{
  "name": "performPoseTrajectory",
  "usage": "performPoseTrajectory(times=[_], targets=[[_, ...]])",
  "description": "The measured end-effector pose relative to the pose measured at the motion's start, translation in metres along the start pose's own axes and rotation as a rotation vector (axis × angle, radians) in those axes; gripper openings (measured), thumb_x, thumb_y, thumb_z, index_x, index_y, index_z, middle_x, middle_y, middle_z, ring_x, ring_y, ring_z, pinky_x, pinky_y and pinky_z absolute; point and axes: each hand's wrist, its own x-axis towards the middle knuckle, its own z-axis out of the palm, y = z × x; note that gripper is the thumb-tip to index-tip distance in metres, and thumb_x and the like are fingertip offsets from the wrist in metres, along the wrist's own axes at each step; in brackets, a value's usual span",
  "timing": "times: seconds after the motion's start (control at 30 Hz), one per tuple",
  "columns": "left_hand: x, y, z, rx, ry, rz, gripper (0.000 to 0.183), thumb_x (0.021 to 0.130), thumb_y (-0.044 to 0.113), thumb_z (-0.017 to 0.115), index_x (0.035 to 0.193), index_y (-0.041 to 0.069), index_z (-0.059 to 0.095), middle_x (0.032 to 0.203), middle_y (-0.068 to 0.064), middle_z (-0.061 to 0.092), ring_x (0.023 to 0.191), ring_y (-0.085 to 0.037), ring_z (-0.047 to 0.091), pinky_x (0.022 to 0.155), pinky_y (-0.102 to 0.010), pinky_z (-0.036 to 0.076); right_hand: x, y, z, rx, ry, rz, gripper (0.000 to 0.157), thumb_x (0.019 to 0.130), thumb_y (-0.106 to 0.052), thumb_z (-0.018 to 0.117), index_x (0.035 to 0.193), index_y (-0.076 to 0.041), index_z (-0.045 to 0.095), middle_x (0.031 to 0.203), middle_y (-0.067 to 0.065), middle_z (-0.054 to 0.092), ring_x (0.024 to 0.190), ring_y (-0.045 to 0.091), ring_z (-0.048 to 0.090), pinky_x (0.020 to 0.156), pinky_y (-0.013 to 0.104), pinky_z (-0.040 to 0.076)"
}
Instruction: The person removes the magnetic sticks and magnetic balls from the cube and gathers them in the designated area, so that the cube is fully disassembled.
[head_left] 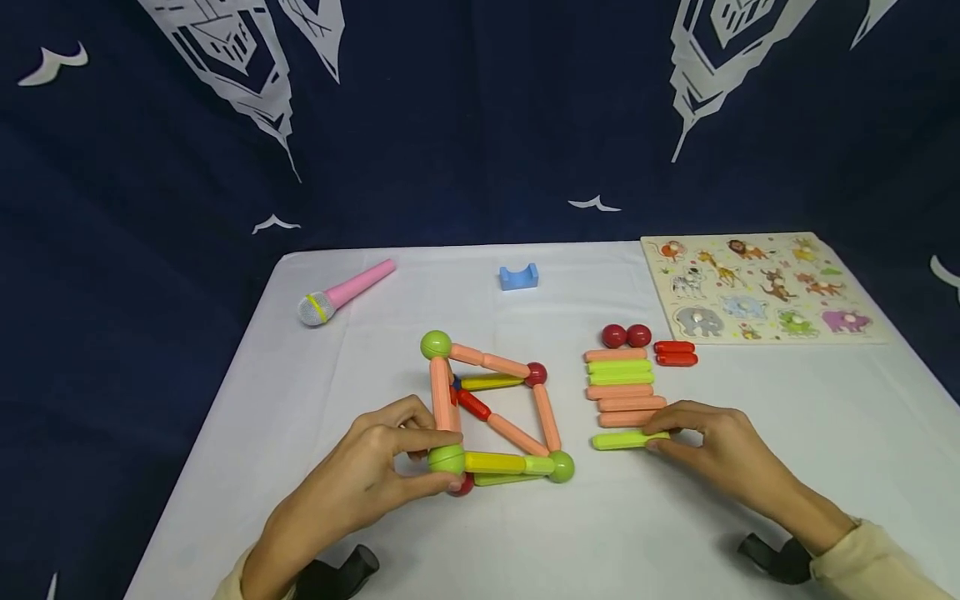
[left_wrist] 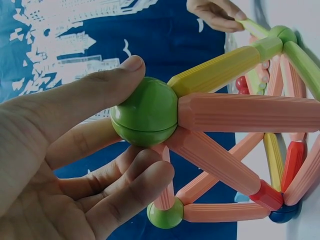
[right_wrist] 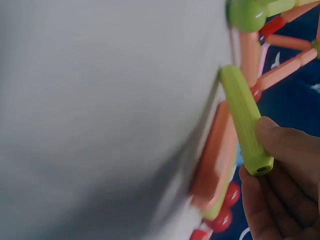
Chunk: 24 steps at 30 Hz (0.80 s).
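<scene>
My left hand (head_left: 367, 467) pinches a green ball (left_wrist: 147, 112) at the near left corner of a frame built from coloured rods and balls. From that ball run a yellow rod (head_left: 495, 463) and several salmon rods (left_wrist: 250, 113). Other corners carry a green ball (head_left: 561, 467), a red ball (head_left: 536, 374) and another green ball (head_left: 436, 344). To the right, my right hand (head_left: 723, 446) holds one end of a light green rod (right_wrist: 242, 115) between thumb and fingers. This rod lies nearest me, beside a row of loose salmon rods (head_left: 626, 419) and green rods.
Two dark red balls (head_left: 626, 336) and two short red rods (head_left: 676, 353) sit behind the row. Farther back are an animal puzzle board (head_left: 765, 292), a blue curved block (head_left: 518, 277) and a pink toy microphone (head_left: 348, 292). A dark patterned curtain (head_left: 480, 125) hangs behind the table.
</scene>
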Motion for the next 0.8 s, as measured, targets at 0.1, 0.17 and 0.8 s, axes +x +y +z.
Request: performPoseTrajectory(times=[0.1, 0.17, 0.8], targets=[[0.000, 0.000, 0.000, 0.003, -0.004, -0.005, 0.036, 0.076, 0.020, 0.086, 0.108, 0.005, 0.076, 0.092, 0.009, 0.057, 0.078, -0.006, 0.053, 0.060, -0.018, 0.048, -0.007, 0.008, 0.001, -0.034, 0.034, 0.021, 0.033, 0.068, -0.008, 0.089, 0.093, -0.026, 0.076, 0.094, -0.018, 0.068, 0.081, 0.000, 0.062, 0.075, 0.011, 0.046], [0.000, 0.000, 0.000, 0.006, -0.002, -0.004, 0.036, 0.076, 0.019, 0.086, 0.108, 0.005, 0.076, 0.092, 0.009, 0.056, 0.078, -0.006, 0.053, 0.060, -0.018, 0.048, -0.009, 0.012, 0.003, -0.051, 0.045, 0.029, 0.032, 0.068, -0.008, 0.089, 0.092, -0.025, 0.076, 0.095, -0.017, 0.069, 0.081, 0.002, 0.062, 0.074, 0.014, 0.048], [0.000, 0.001, 0.000, 0.006, -0.005, -0.015, 0.036, 0.075, 0.016, 0.087, 0.108, 0.005, 0.076, 0.091, 0.008, 0.057, 0.076, -0.009, 0.053, 0.056, -0.019, 0.048, -0.004, 0.009, 0.014, -0.102, 0.035, 0.079, 0.029, 0.071, -0.006, 0.087, 0.082, -0.022, 0.066, 0.093, -0.009, 0.062, 0.082, 0.011, 0.057, 0.070, 0.035, 0.053]])
